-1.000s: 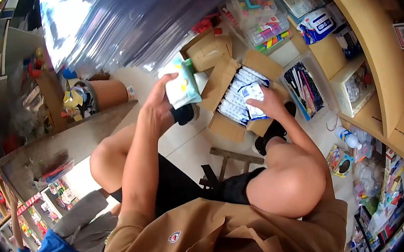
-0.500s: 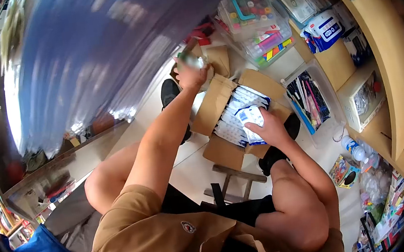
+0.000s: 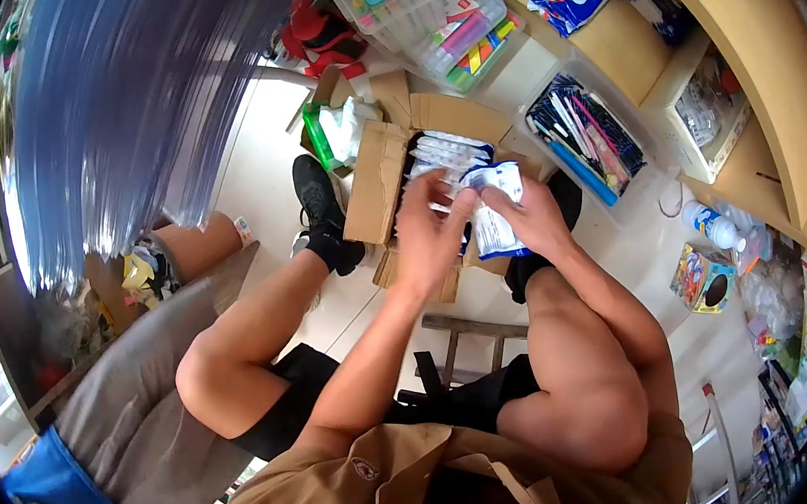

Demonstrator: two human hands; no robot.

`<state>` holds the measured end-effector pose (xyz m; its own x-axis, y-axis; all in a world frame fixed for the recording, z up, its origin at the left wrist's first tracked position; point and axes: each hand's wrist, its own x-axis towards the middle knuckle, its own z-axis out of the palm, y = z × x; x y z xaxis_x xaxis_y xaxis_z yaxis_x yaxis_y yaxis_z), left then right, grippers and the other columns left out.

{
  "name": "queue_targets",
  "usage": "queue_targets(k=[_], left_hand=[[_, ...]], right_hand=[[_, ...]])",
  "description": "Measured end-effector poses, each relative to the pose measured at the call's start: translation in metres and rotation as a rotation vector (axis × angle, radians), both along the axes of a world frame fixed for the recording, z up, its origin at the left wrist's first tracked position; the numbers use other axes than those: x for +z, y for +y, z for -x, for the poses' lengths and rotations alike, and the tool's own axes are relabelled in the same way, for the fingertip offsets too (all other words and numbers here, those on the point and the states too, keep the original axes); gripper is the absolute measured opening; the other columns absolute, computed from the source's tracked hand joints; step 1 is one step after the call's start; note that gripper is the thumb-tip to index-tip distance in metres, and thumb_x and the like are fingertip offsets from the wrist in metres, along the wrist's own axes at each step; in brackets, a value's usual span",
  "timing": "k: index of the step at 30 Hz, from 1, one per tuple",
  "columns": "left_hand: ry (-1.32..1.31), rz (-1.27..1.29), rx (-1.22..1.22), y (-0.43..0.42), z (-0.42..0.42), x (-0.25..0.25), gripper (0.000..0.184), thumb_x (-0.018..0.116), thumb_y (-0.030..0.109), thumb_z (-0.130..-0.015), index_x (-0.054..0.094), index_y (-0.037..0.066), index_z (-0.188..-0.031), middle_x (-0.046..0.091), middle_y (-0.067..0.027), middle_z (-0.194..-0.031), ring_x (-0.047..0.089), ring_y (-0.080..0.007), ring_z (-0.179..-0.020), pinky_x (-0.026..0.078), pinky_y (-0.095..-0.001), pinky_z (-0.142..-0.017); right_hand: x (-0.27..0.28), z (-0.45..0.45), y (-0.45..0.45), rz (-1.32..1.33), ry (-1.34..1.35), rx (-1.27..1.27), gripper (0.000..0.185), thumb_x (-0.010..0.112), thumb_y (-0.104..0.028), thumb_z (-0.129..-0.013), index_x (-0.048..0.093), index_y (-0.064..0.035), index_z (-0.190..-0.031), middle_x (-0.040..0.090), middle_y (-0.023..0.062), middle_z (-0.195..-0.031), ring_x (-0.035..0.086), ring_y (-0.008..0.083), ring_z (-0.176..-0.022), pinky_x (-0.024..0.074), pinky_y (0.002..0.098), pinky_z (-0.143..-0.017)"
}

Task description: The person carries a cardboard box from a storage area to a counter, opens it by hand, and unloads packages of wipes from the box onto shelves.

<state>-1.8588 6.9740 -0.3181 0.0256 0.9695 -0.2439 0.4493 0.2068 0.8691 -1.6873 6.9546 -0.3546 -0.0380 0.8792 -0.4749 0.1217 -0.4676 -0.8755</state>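
My right hand grips a white and blue plastic packet from its right side, thumb on top, above the open cardboard box. My left hand is over the left part of the box, its fingers apart and slightly bent. Its thumb reaches the packet's left edge; whether it presses on it I cannot tell. Inside the cardboard box lie several similar white and blue packets, partly covered by my hands.
Behind the box is a smaller carton with a green item and white plastic. Clear cases of markers and a bin of pens stand to the right, beside wooden shelves. Hanging plastic sleeves fill the upper left.
My left hand has come back from the smaller carton to the packet. My right hand still has the packet, now turned and slightly higher. The view has shifted.
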Motion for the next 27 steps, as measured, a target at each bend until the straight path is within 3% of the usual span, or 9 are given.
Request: queue_targets(k=[4, 9, 10, 14, 17, 20, 23, 26, 27], left_hand=[[-0.151, 0.306, 0.042, -0.013, 0.002, -0.027, 0.025, 0.058, 0.023, -0.106, 0.066, 0.0, -0.098, 0.06, 0.0036, -0.081, 0.051, -0.0048, -0.077, 0.044, -0.0229, -0.069], [-0.101, 0.237, 0.198, -0.025, 0.004, -0.035, 0.033, 0.053, 0.025, -0.108, 0.064, -0.002, -0.093, 0.062, -0.0005, -0.076, 0.049, -0.0072, -0.071, 0.045, -0.0284, -0.064], [-0.104, 0.088, 0.292, -0.024, 0.004, -0.035, 0.035, 0.054, 0.027, -0.108, 0.064, -0.003, -0.092, 0.063, -0.0036, -0.072, 0.049, -0.0105, -0.066, 0.046, -0.0326, -0.062], [0.308, 0.036, 0.117, -0.019, 0.023, -0.029, 0.037, 0.051, 0.027, -0.108, 0.061, -0.003, -0.09, 0.056, -0.0168, -0.066, 0.052, -0.0151, -0.063, 0.047, -0.0371, -0.061], [0.229, 0.077, 0.228, -0.021, 0.031, -0.039, 0.039, 0.051, 0.029, -0.108, 0.061, -0.002, -0.087, 0.059, -0.0133, -0.066, 0.056, -0.0152, -0.064, 0.048, -0.0377, -0.063], [-0.572, 0.279, 0.51, -0.038, 0.043, -0.061, 0.021, 0.053, 0.018, -0.107, 0.056, 0.001, -0.119, 0.066, -0.0068, -0.109, 0.062, -0.0137, -0.094, 0.051, -0.0291, -0.086], [-0.634, 0.33, 0.446, -0.041, 0.045, -0.049, 0.033, 0.064, 0.0, -0.097, 0.052, 0.002, -0.128, 0.066, -0.0084, -0.118, 0.064, -0.0161, -0.104, 0.053, -0.0319, -0.091], [-0.352, 0.281, 0.451, -0.035, 0.057, -0.049, 0.06, 0.067, -0.002, -0.094, 0.036, 0.001, -0.145, 0.066, -0.0134, -0.116, 0.066, -0.0178, -0.099, 0.054, -0.0313, -0.087], [-0.294, 0.242, 0.356, -0.034, 0.055, -0.045, 0.069, 0.067, -0.003, -0.094, 0.028, 0.002, -0.15, 0.066, -0.0145, -0.116, 0.067, -0.0182, -0.098, 0.055, -0.0313, -0.086]], right_hand=[[-0.009, 0.006, -0.015, 0.03, 0.002, 0.099, 0.047, 0.049, -0.039, -0.107, 0.062, 0.0045, -0.096, 0.063, 0.0178, -0.074, 0.058, 0.0224, -0.066, 0.0479, 0.0392, -0.068], [-0.019, 0.006, -0.02, -0.044, 0.017, 0.225, 0.033, 0.065, -0.03, -0.101, 0.064, 0.0024, -0.101, 0.067, 0.0112, -0.08, 0.059, 0.014, -0.069, 0.0494, 0.0348, -0.067], [-0.023, 0.009, -0.025, 0.137, 0.426, 0.136, 0.029, 0.075, -0.019, -0.094, 0.063, 0.0019, -0.109, 0.07, 0.0063, -0.089, 0.061, 0.0092, -0.076, 0.0517, 0.0314, -0.069], [-0.024, 0.008, -0.027, 0.066, 0.502, 0.25, 0.032, 0.076, -0.018, -0.093, 0.06, 0.002, -0.114, 0.069, 0.0037, -0.093, 0.063, 0.0081, -0.081, 0.0523, 0.0269, -0.071], [-0.001, 0.005, -0.01, 0.337, 0.3, 0.369, 0.028, 0.074, -0.018, -0.095, 0.061, 0.0001, -0.113, 0.069, 0.0037, -0.085, 0.064, 0.0087, -0.078, 0.0529, 0.029, -0.068], [-0.007, 0.017, -0.008, 0.297, 0.204, 0.351, 0.029, 0.071, -0.026, -0.095, 0.064, -0.0009, -0.107, 0.069, 0.0093, -0.076, 0.07, 0.0215, -0.073, 0.0546, 0.0389, -0.068], [-0.02, 0.032, 0.003, -0.315, -0.132, 0.462, 0.03, 0.058, -0.028, -0.102, 0.065, -0.0023, -0.114, 0.07, 0.0242, -0.093, 0.069, 0.0431, -0.088, 0.0535, 0.0512, -0.077], [-0.036, 0.034, 0.037, -0.74, -0.881, 0.426, 0.042, 0.062, -0.02, -0.093, 0.06, 0.0061, -0.127, 0.064, 0.0235, -0.118, 0.063, 0.0378, -0.109, 0.0524, 0.0434, -0.09], [-0.05, 0.038, 0.045, -0.741, -0.886, 0.42, 0.042, 0.062, -0.02, -0.093, 0.06, 0.0061, -0.127, 0.064, 0.0235, -0.118, 0.063, 0.0378, -0.109, 0.0524, 0.0434, -0.09]])
